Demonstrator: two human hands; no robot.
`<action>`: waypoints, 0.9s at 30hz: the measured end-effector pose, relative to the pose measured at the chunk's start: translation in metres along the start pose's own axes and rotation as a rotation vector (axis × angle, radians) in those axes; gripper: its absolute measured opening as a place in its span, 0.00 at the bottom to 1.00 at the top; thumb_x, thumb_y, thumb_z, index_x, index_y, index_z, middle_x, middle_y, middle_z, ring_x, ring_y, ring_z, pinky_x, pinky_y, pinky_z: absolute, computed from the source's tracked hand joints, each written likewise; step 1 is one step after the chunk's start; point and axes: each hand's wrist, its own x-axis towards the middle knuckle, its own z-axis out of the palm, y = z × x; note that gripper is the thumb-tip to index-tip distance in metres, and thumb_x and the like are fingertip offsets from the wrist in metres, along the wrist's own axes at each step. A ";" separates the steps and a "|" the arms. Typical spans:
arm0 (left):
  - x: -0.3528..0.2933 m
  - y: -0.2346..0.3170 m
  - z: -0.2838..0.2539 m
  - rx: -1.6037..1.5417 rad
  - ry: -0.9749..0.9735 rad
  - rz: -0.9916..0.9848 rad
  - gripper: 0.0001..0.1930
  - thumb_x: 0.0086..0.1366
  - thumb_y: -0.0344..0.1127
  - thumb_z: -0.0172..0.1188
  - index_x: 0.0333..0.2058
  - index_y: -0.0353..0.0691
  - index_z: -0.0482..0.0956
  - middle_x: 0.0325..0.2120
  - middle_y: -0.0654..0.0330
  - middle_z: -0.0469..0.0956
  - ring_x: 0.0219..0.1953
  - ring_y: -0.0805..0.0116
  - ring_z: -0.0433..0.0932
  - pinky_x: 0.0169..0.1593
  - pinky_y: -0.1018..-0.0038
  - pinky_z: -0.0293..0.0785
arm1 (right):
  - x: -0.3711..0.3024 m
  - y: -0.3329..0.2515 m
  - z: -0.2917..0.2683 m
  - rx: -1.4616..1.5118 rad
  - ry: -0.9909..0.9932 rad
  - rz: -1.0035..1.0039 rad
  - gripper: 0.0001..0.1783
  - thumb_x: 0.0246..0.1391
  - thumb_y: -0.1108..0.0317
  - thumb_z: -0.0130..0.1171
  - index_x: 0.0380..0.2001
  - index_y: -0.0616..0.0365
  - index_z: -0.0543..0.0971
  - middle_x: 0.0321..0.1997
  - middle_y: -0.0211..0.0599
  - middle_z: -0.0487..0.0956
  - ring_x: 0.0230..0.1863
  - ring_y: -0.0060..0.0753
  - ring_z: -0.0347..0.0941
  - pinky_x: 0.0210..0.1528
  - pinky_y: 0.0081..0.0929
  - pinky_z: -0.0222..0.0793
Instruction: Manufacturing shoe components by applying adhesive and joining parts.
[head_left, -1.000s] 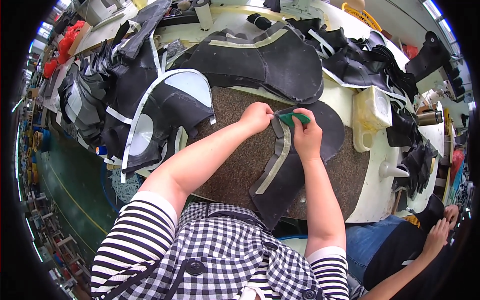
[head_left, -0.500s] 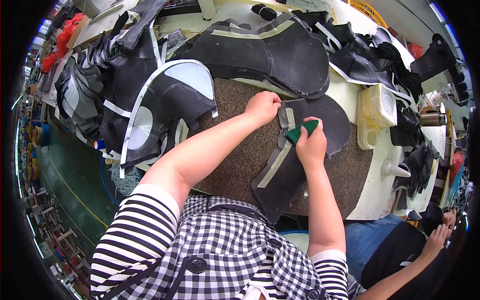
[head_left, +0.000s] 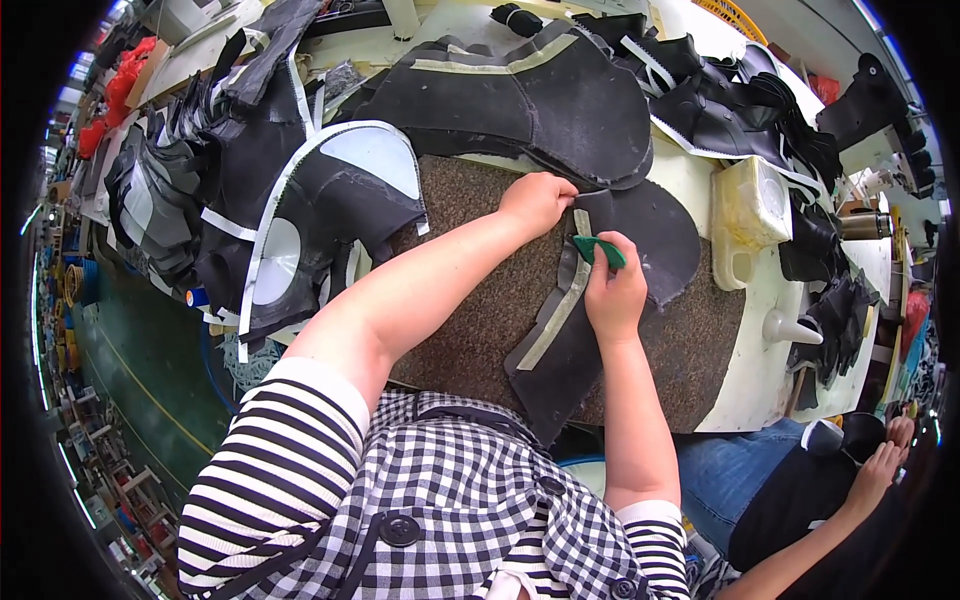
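Note:
In front of me a black leather-like shoe piece (head_left: 562, 352) lies on a brown speckled board (head_left: 455, 300). A pale tape strip (head_left: 552, 331) runs along its left edge. My left hand (head_left: 538, 207) pinches the piece's upper left corner with closed fingers. Held in my right hand (head_left: 615, 290) is a small green scraper-like tool (head_left: 603, 254). Its tip rests at the upper part of the strip. The piece's rounded end extends up and right beyond that hand.
Just beyond the board is a stack of similar black pieces (head_left: 585, 110). White-edged black pieces (head_left: 330, 215) pile up on the left. A yellowed plastic container (head_left: 752, 205) and a white cone (head_left: 790, 328) stand on the right. A co-worker's hand (head_left: 878, 470) shows at lower right.
My right hand and the green tool have moved slightly up and left along the strip, and the tool has turned. My left hand has shifted slightly up and right, still at the corner.

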 end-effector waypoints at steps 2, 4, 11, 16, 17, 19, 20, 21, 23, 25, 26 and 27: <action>0.000 0.001 0.000 -0.008 -0.013 -0.016 0.10 0.58 0.35 0.57 0.38 0.42 0.82 0.33 0.54 0.80 0.36 0.58 0.78 0.41 0.67 0.74 | 0.000 0.003 0.000 -0.073 -0.102 0.074 0.12 0.52 0.75 0.53 0.41 0.53 0.70 0.34 0.43 0.77 0.33 0.49 0.75 0.33 0.36 0.71; 0.000 0.001 0.003 0.096 0.098 0.109 0.09 0.58 0.34 0.57 0.37 0.43 0.82 0.33 0.55 0.79 0.37 0.58 0.78 0.40 0.68 0.74 | -0.006 0.005 -0.003 -0.124 -0.134 0.152 0.12 0.52 0.75 0.54 0.41 0.53 0.70 0.34 0.43 0.77 0.33 0.50 0.75 0.33 0.36 0.71; 0.009 0.008 0.026 0.035 0.200 0.229 0.08 0.59 0.36 0.57 0.34 0.45 0.82 0.31 0.57 0.78 0.36 0.55 0.77 0.38 0.65 0.73 | -0.043 -0.001 -0.014 -0.047 -0.017 0.247 0.13 0.53 0.75 0.53 0.43 0.58 0.68 0.34 0.46 0.76 0.33 0.51 0.75 0.36 0.36 0.70; 0.013 0.012 0.033 0.065 0.191 0.195 0.09 0.59 0.38 0.56 0.35 0.47 0.83 0.32 0.59 0.78 0.37 0.57 0.77 0.40 0.65 0.74 | -0.074 -0.012 -0.012 0.030 -0.019 0.298 0.13 0.54 0.75 0.54 0.43 0.60 0.67 0.35 0.42 0.74 0.34 0.33 0.73 0.38 0.27 0.69; 0.014 0.013 0.034 0.075 0.180 0.183 0.09 0.60 0.39 0.55 0.35 0.49 0.83 0.34 0.60 0.79 0.38 0.57 0.78 0.42 0.64 0.74 | -0.079 -0.012 -0.011 0.031 -0.007 0.305 0.13 0.55 0.76 0.53 0.43 0.60 0.67 0.35 0.41 0.74 0.34 0.33 0.73 0.38 0.26 0.69; 0.015 0.015 0.033 0.076 0.175 0.176 0.09 0.60 0.39 0.55 0.35 0.49 0.83 0.34 0.60 0.79 0.38 0.57 0.78 0.42 0.64 0.74 | -0.086 -0.014 -0.011 0.057 0.014 0.294 0.13 0.55 0.76 0.53 0.44 0.60 0.67 0.35 0.41 0.74 0.33 0.32 0.73 0.37 0.25 0.69; 0.014 0.016 0.033 0.083 0.160 0.154 0.09 0.60 0.39 0.55 0.35 0.49 0.83 0.35 0.60 0.79 0.39 0.58 0.78 0.42 0.65 0.74 | -0.089 -0.014 -0.012 0.066 0.013 0.301 0.12 0.55 0.76 0.53 0.43 0.60 0.68 0.35 0.41 0.74 0.33 0.33 0.73 0.37 0.26 0.69; 0.015 0.018 0.032 0.086 0.151 0.143 0.10 0.59 0.39 0.54 0.36 0.49 0.83 0.35 0.60 0.80 0.39 0.58 0.78 0.42 0.65 0.74 | -0.092 -0.015 -0.013 0.075 0.012 0.311 0.12 0.55 0.76 0.53 0.43 0.60 0.68 0.35 0.41 0.74 0.34 0.34 0.73 0.38 0.26 0.69; 0.014 0.020 0.030 0.082 0.126 0.109 0.10 0.59 0.39 0.55 0.36 0.48 0.83 0.36 0.60 0.80 0.40 0.58 0.78 0.43 0.66 0.74 | -0.099 -0.019 -0.016 0.061 -0.012 0.257 0.13 0.54 0.78 0.53 0.43 0.59 0.68 0.35 0.43 0.73 0.33 0.41 0.73 0.37 0.30 0.69; 0.014 0.023 0.028 0.084 0.083 0.056 0.10 0.59 0.39 0.55 0.37 0.47 0.82 0.38 0.60 0.80 0.41 0.59 0.78 0.44 0.68 0.73 | -0.107 -0.024 -0.019 0.059 -0.036 0.172 0.13 0.51 0.81 0.53 0.41 0.60 0.67 0.33 0.46 0.73 0.32 0.48 0.73 0.35 0.34 0.69; 0.014 0.023 0.027 0.084 0.083 0.053 0.10 0.59 0.39 0.55 0.37 0.47 0.82 0.38 0.60 0.80 0.41 0.59 0.78 0.44 0.68 0.73 | -0.112 -0.027 -0.020 0.045 -0.040 0.194 0.13 0.51 0.81 0.53 0.41 0.60 0.67 0.33 0.46 0.73 0.32 0.48 0.73 0.35 0.34 0.69; 0.013 0.024 0.027 0.084 0.090 0.058 0.10 0.59 0.39 0.55 0.37 0.47 0.82 0.38 0.60 0.80 0.41 0.60 0.78 0.44 0.68 0.73 | -0.117 -0.030 -0.021 0.051 -0.056 0.198 0.14 0.51 0.81 0.53 0.41 0.60 0.67 0.33 0.47 0.73 0.32 0.49 0.73 0.36 0.35 0.69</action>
